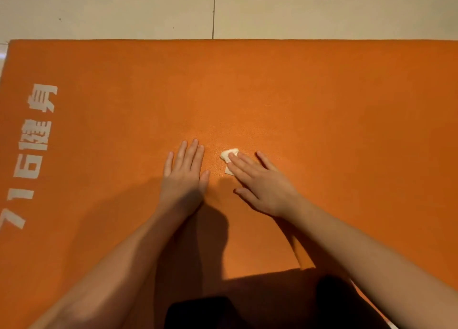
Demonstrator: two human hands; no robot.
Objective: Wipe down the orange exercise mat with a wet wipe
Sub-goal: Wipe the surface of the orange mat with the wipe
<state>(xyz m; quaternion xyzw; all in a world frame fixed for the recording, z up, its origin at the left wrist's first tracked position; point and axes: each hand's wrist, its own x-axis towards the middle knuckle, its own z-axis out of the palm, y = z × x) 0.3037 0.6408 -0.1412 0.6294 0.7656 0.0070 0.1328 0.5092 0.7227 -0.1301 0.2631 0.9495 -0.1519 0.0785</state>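
While the left hand (pixel 184 177) lies flat, the right hand (pixel 262 185) presses a crumpled white wet wipe (pixel 229 154) under straight fingers (pixel 244 161). Bare textured orange exercise mat (pixel 322 100) runs beyond the wipe to its far edge.

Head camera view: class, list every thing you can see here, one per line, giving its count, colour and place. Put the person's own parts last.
exercise mat: one, orange, spread on the floor, filling most of the view
lettering: one strip, white, printed along the mat's left side
wet wipe: one, white, crumpled, on the mat near its middle, under the right fingers
floor tiles: pale beige, beyond the mat's far edge, a dark joint running between them
dark clothing: black, at the bottom edge, on the person
left hand: one, flat on the mat, left of the wipe
right hand: one, straight fingers pressing on the wipe
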